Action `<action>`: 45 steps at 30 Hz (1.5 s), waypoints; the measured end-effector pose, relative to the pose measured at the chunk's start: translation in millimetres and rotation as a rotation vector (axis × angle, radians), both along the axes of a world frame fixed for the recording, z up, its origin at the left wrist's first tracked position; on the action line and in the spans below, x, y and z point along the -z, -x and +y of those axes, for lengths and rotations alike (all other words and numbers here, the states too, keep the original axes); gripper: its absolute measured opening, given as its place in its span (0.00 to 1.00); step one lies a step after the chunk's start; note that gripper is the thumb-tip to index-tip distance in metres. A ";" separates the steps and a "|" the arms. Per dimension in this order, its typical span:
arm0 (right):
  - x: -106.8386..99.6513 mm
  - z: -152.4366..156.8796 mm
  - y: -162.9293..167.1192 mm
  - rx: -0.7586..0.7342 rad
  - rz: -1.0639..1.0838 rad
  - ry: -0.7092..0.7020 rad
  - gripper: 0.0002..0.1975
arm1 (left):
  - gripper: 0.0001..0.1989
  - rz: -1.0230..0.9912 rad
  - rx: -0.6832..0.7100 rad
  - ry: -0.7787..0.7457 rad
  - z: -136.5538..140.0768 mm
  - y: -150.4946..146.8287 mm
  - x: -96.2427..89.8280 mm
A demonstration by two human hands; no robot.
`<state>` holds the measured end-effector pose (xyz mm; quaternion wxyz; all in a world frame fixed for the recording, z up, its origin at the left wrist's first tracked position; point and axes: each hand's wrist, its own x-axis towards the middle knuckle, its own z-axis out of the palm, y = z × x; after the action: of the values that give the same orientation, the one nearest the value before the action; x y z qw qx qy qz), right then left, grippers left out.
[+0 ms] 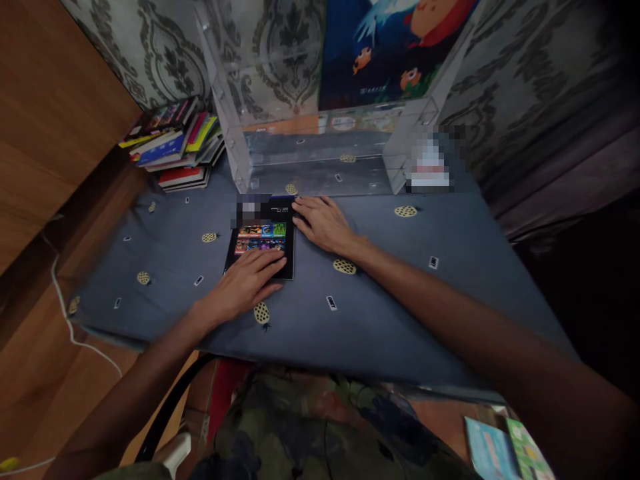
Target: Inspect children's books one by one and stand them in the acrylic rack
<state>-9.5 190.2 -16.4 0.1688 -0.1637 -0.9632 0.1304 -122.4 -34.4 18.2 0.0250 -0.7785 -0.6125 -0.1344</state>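
Book [263,232] under left hand [247,279], right hand [325,225] at its right edge.

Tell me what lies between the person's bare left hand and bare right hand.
In the head view, part of a thin, black, rectangular book with small coloured picture panels lies between the left hand and right hand.

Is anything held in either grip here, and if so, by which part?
Nothing is clearly held: the left grip lies over the lower part of the black book, and the right grip is at its upper right edge.
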 end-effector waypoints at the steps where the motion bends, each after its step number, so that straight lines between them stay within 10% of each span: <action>1: 0.1 -0.1 0.1 -0.001 -0.003 -0.004 0.22 | 0.19 0.019 -0.006 -0.019 0.0 -0.5 1.8; 23: -0.8 -56.2 -72.4 -0.321 0.106 0.033 0.17 | 0.13 0.189 0.008 -0.169 1.8 -4.5 14.5; 45: -10.6 -58.4 -78.0 -0.468 0.208 0.084 0.15 | 0.15 0.115 0.010 -0.167 2.7 -8.6 2.6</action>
<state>68.6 131.8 -5.8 0.2253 0.0711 -0.9460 0.2221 -113.8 -31.7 15.6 0.1243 -0.7831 -0.5930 -0.1404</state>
